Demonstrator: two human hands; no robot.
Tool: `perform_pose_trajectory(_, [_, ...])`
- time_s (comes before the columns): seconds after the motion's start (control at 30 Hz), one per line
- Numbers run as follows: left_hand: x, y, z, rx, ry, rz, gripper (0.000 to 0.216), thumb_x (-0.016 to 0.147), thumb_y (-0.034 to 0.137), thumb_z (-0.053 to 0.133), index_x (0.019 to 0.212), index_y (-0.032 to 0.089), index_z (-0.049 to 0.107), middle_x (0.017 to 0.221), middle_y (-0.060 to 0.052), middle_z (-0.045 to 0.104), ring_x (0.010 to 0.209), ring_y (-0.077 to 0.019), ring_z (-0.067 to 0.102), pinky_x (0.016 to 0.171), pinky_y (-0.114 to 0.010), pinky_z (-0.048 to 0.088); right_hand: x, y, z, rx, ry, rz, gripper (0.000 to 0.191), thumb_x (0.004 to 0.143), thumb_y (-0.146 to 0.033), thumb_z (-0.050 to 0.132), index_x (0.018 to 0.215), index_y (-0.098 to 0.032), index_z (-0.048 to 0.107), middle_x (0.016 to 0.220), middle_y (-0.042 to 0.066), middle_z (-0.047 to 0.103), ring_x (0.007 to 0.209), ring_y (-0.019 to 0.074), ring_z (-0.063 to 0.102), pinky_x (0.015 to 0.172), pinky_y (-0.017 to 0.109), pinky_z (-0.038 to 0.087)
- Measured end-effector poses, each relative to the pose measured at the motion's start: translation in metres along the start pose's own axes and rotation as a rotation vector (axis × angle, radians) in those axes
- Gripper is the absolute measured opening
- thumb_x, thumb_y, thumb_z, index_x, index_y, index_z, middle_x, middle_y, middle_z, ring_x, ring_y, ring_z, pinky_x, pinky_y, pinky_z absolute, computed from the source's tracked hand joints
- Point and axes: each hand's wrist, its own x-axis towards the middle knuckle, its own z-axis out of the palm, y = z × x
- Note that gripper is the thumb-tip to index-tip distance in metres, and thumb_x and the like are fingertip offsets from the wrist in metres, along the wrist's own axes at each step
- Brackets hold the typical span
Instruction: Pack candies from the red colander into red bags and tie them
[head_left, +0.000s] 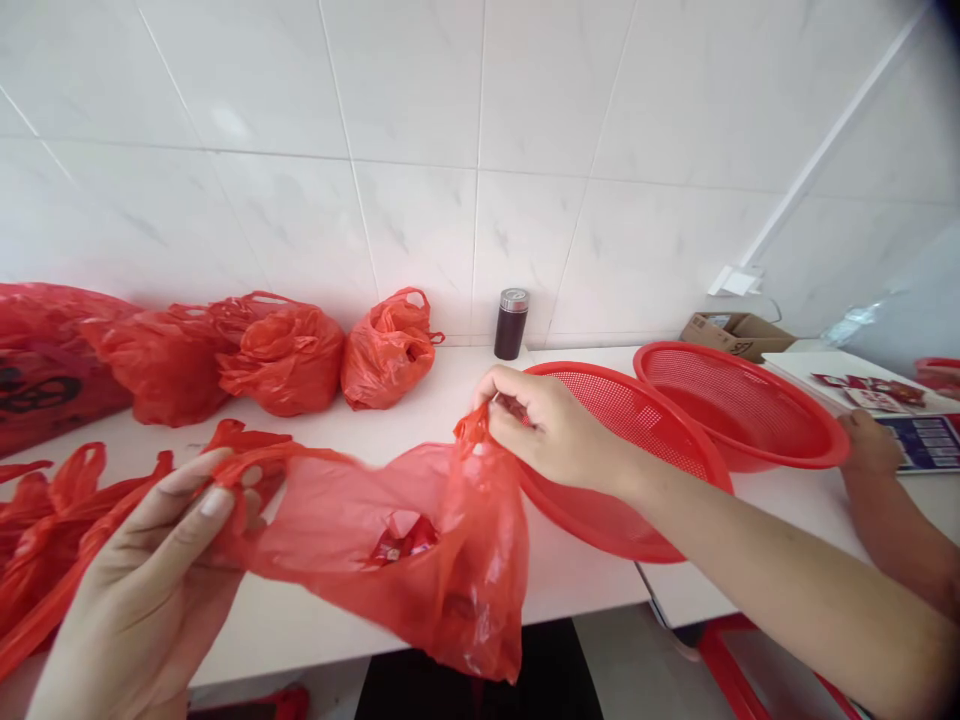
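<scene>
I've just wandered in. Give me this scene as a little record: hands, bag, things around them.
Left hand: grips one side of a red bag's mouth
Right hand: holds the opposite side, gathered
Bag: mouth spread, something red-and-white inside, unclear
Back row: filled red bags, dark flask by the wall
Right side: two red baskets
Far right: another person's hand near packets

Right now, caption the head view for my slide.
Both hands hold open a translucent red plastic bag near round red plastic colanders.
</scene>
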Motion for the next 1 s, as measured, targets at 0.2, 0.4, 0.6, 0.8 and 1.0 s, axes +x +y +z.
perform_pose_trajectory(0.2, [-0.01,0.022,0.029,-0.017,-0.044,-0.061,0.049,0.047,0.024,0.087,0.095,0.026,0.074,0.088,0.003,0.072,0.073,-0.0105,0.064,0.069,-0.015,0.057,0.03,0.022,0.0,0.36,0.085,0.145,0.018,0.073,-0.012,0.042,0.085,-0.021,0.052,0.076,-0.003,0.06,0.062,0.0094,0.052,0.058,0.023,0.039])
perform_pose_trajectory(0.4, [-0.001,0.023,0.017,0.2,-0.128,-0.012,0.057,0.055,0.03,0.086,0.109,0.029,0.07,0.088,0.002,0.072,0.074,-0.0102,0.063,0.068,-0.013,0.054,0.043,0.046,-0.014,0.386,0.072,0.106,0.027,0.068,-0.009,0.046,0.088,-0.019,0.061,0.084,-0.001,0.06,0.075,0.0112,0.055,0.072,0.027,0.042])
perform_pose_trajectory(0.6, [0.017,0.011,0.047,0.136,-0.343,0.241,0.027,0.069,0.026,0.079,0.095,0.025,0.073,0.093,-0.001,0.073,0.084,-0.0141,0.066,0.079,-0.022,0.054,0.056,0.037,-0.011,0.377,0.018,0.029,0.023,0.071,-0.009,0.048,0.086,-0.018,0.061,0.086,0.0,0.063,0.08,0.012,0.057,0.079,0.03,0.043])
perform_pose_trajectory(0.8, [0.034,0.005,0.094,0.157,-0.725,0.089,0.051,0.081,0.031,0.067,0.13,0.029,0.055,0.107,-0.006,0.069,0.099,-0.0215,0.064,0.087,-0.035,0.051,0.067,0.015,0.007,0.289,-0.181,-0.116,0.018,0.075,-0.008,0.047,0.084,-0.017,0.06,0.084,-0.001,0.061,0.079,0.0111,0.057,0.074,0.027,0.045])
perform_pose_trajectory(1.0, [0.03,-0.001,0.109,0.68,-0.736,0.012,0.032,0.074,0.045,0.07,0.068,0.019,0.053,0.058,0.005,0.044,0.05,-0.0086,0.041,0.044,-0.022,0.031,0.076,0.009,0.032,0.365,-0.262,-0.143,0.018,0.076,-0.008,0.047,0.085,-0.019,0.057,0.086,-0.001,0.062,0.077,0.0105,0.057,0.069,0.025,0.047])
